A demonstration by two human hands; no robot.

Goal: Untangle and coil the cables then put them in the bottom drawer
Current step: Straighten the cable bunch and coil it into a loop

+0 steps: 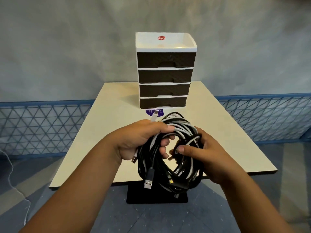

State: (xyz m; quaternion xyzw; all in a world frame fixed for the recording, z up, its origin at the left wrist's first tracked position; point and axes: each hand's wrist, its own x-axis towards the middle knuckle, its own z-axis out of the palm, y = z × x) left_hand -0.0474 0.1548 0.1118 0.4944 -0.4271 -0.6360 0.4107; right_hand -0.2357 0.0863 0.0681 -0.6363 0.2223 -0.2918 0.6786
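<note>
We hold the cables (170, 148), a black-and-white coil, above the desk (104, 132) edge | left hand (134, 142) grip curled round the coil | right hand (207, 152) pinching strands, fingertips partly hidden | bottom drawer (163, 102) closed, sticker below unreadable.

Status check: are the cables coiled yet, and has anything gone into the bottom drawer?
Coiling looks largely done: the black and white cables form one loop, some plugs dangling. The left hand grips the loop; the right hand pinches strands on its other side. Left: the bottom drawer is shut, so opening and stowing remain.
</note>
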